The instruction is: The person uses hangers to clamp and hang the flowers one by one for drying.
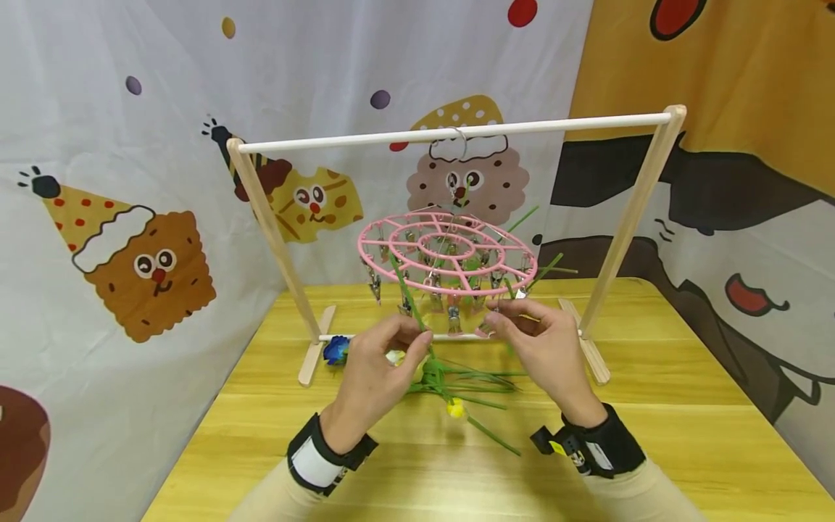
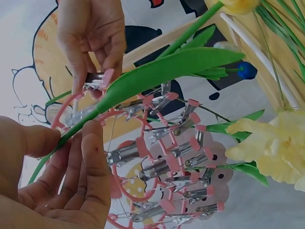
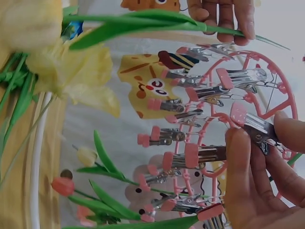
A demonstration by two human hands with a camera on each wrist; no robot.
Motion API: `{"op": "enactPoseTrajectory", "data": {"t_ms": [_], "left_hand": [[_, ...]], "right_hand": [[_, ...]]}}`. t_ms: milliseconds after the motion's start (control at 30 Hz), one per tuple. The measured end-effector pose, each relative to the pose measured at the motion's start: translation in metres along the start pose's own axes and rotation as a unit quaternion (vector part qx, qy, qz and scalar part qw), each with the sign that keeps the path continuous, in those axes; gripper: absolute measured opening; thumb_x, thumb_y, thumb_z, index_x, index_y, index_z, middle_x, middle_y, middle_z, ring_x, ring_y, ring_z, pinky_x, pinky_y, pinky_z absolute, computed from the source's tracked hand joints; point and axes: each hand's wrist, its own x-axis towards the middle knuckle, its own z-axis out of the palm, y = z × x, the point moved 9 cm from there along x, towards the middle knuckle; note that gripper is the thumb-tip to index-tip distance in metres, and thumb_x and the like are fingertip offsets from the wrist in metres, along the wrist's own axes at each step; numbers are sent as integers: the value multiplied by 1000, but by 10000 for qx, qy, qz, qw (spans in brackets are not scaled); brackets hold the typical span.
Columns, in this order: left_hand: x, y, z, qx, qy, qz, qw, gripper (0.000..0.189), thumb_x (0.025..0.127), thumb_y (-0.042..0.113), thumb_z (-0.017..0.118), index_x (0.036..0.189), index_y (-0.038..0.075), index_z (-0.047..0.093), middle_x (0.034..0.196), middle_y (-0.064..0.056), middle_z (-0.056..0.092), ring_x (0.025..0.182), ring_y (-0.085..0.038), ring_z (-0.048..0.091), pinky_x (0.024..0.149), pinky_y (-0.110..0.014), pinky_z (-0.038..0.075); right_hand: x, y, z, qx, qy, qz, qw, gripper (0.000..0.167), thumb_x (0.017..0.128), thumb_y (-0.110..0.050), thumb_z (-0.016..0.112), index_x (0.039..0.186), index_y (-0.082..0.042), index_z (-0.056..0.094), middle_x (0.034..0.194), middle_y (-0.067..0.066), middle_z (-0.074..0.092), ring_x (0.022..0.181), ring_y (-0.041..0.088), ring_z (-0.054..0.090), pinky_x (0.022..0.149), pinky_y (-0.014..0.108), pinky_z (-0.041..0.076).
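Observation:
A pink round clip hanger (image 1: 470,291) hangs by a hook from a white bar, with many metal clips under its rings. My left hand (image 1: 385,362) pinches the green stem (image 2: 66,134) of an artificial flower between thumb and fingers. Its long leaf (image 2: 171,71) and pale yellow bloom (image 3: 31,24) extend away from the hand. At the hanger's near right edge, my right hand (image 1: 551,351) pinches a metal clip (image 3: 257,125) with pink tips by its handles. Other flowers, among them a red tulip (image 3: 63,186) and a whitish tulip (image 3: 87,156), hang head down from the hanger.
Wooden posts (image 1: 633,217) carry the white bar (image 1: 326,140) over the wooden table (image 1: 261,435). Loose flowers with green stems (image 1: 470,380), a yellow flower (image 1: 455,408) and a blue flower (image 1: 335,350) lie beneath the hanger. A cartoon-print cloth (image 1: 293,72) hangs behind.

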Motion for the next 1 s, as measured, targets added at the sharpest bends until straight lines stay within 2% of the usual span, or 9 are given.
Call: {"op": "enactPoseTrajectory", "data": {"t_ms": [133, 333, 400, 567, 767, 1000], "left_hand": [[3, 4, 2, -153, 43, 32, 9999, 5, 111, 8, 80, 109, 12, 78, 99, -3, 82, 86, -13, 82, 76, -27, 71], [7, 5, 4, -190, 107, -17, 9998, 5, 111, 10, 82, 109, 10, 78, 99, -3, 83, 89, -15, 83, 77, -27, 72], [7, 4, 4, -201, 139, -77, 9997, 4, 110, 11, 83, 110, 10, 79, 101, -4, 83, 92, -16, 84, 79, -28, 72], [10, 4, 6, -316, 205, -174, 9991, 4, 109, 11, 85, 109, 10, 81, 103, -5, 85, 94, -19, 84, 81, -29, 73], [11, 5, 11, -575, 192, -163, 9980, 3, 108, 10, 85, 107, 9, 82, 104, -5, 87, 93, -17, 83, 82, -31, 73], [12, 7, 18, -803, 145, -111, 9966, 5, 109, 12, 85, 110, 8, 84, 105, -5, 87, 94, -18, 83, 83, -32, 72]], "right_hand": [[1, 2, -3, -274, 148, 84, 9995, 20, 108, -11, 86, 127, -5, 88, 117, -1, 90, 95, 6, 85, 84, 23, 70], [1, 6, -2, -89, 260, 276, 9992, 24, 107, -12, 87, 127, 1, 87, 109, -16, 88, 91, 6, 84, 82, 26, 72], [2, 7, -1, -15, 298, 287, 9991, 24, 107, -10, 87, 128, 3, 87, 108, -18, 88, 89, 10, 85, 82, 27, 72], [2, 8, 1, 145, 395, 295, 9987, 22, 107, -7, 85, 128, 2, 88, 106, -18, 89, 85, 13, 86, 84, 28, 73], [3, 5, 5, 326, 471, 265, 9980, 23, 108, -5, 83, 128, 7, 86, 108, -11, 91, 84, 8, 85, 83, 27, 72], [2, 3, 9, 527, 588, 319, 9964, 21, 108, 2, 81, 128, 8, 85, 103, -18, 89, 81, 6, 85, 77, 24, 72]]}}
